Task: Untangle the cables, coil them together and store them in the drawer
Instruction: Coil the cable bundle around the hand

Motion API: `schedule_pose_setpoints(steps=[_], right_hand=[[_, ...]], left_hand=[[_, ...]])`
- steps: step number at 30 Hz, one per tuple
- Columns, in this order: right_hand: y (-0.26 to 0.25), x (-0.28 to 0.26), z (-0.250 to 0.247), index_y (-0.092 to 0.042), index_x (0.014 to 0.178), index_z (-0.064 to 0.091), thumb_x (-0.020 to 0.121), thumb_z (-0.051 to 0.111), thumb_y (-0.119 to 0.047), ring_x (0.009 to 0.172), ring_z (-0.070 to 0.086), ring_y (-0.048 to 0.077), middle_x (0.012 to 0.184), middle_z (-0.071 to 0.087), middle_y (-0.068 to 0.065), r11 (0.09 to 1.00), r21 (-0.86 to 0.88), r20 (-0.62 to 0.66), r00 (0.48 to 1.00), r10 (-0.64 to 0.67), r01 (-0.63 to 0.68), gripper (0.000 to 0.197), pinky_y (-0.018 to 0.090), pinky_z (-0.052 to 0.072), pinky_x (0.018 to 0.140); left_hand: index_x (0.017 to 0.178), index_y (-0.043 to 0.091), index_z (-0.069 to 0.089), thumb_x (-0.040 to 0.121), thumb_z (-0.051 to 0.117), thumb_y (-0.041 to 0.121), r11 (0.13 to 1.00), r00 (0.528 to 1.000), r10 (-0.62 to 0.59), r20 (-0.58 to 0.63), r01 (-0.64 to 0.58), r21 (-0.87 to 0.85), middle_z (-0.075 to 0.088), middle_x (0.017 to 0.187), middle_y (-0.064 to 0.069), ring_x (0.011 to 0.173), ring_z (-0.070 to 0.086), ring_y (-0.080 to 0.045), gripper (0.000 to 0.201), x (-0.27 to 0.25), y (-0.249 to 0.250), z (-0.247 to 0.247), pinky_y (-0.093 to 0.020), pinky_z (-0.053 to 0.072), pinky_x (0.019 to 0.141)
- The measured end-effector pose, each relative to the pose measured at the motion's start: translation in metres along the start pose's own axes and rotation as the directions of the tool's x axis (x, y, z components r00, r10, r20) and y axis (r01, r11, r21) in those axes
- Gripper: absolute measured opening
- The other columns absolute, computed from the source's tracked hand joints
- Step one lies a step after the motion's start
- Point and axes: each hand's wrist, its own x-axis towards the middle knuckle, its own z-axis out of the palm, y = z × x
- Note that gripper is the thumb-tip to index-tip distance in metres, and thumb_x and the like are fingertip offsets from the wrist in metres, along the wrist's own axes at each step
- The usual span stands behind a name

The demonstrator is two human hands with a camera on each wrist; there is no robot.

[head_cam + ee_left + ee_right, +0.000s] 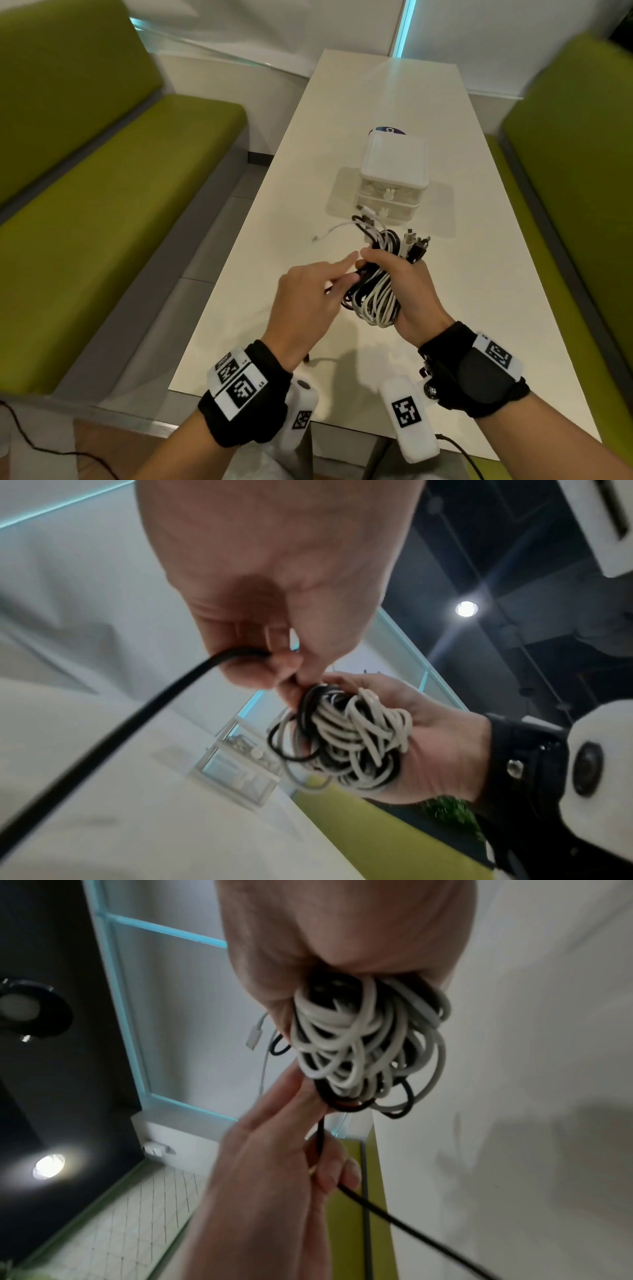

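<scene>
Right hand (pixel 407 291) is gripping the coil (pixel 375 294); left hand (pixel 305 301) is pinching a black cable (pixel 113 731) trailing just beside it.

Head looks down; wrist views, perhaps upward, share cables (pixel 346 737).

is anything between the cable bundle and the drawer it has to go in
Nothing lies on the table between the bundle in the right hand and the drawer unit. But both drawers look closed, and the left hand holds a loose black cable trailing from the bundle.
</scene>
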Motion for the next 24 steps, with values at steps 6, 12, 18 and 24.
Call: schedule_pose_setpoints(steps=[6, 12, 18, 24], right_hand=[[-0.013, -0.003, -0.004, -0.011, 0.082, 0.058, 0.09, 0.055, -0.008, 0.067, 0.062, 0.021, 0.069, 0.052, 0.005, 0.936, 0.302, 0.265, 0.959, 0.099, -0.181, 0.009, 0.036, 0.057, 0.068], [-0.02, 0.002, -0.017, -0.009, 0.085, 0.061, 0.077, 0.066, -0.007, 0.055, 0.052, 0.017, 0.066, 0.049, 0.003, 0.984, 0.137, 0.28, 0.958, 0.069, -0.111, 0.009, 0.029, 0.051, 0.062], [-0.004, 0.012, -0.011, -0.007, 0.082, 0.063, 0.084, 0.071, -0.007, 0.057, 0.057, 0.023, 0.067, 0.055, 0.008, 0.988, -0.146, 0.16, 0.984, 0.075, -0.052, 0.007, 0.033, 0.049, 0.057], [0.004, 0.01, 0.003, -0.001, 0.108, 0.071, 0.086, 0.074, -0.024, 0.08, 0.06, 0.022, 0.089, 0.063, 0.012, 0.986, -0.168, 0.184, 0.982, 0.049, -0.018, 0.032, 0.034, 0.05, 0.069]], left_hand=[[0.059, 0.039, 0.069, 0.09, 0.052, 0.051, 0.904, 0.928, -0.169, 0.331, 0.28, -0.322, 0.046, 0.05, 0.005, 0.05, 0.039, -0.008, 0.037, -0.004, -0.017, -0.017, -0.024, 0.034, 0.055], [0.085, 0.022, 0.077, 0.093, 0.06, 0.03, 0.957, 0.925, -0.09, 0.368, 0.182, -0.226, 0.059, 0.068, 0.012, 0.064, 0.048, -0.009, 0.02, 0.002, -0.046, -0.051, -0.012, 0.033, 0.061], [0.089, 0.026, 0.077, 0.087, 0.07, 0.023, 0.965, 0.964, 0.081, 0.255, -0.012, -0.261, 0.057, 0.076, 0.012, 0.073, 0.049, -0.013, 0.009, 0.019, -0.039, -0.049, -0.018, 0.039, 0.071], [0.083, 0.022, 0.076, 0.074, 0.081, 0.026, 0.955, 0.981, 0.18, 0.071, -0.158, -0.25, 0.069, 0.079, 0.01, 0.081, 0.052, -0.018, 0.011, 0.038, -0.023, -0.026, -0.031, 0.044, 0.074]])
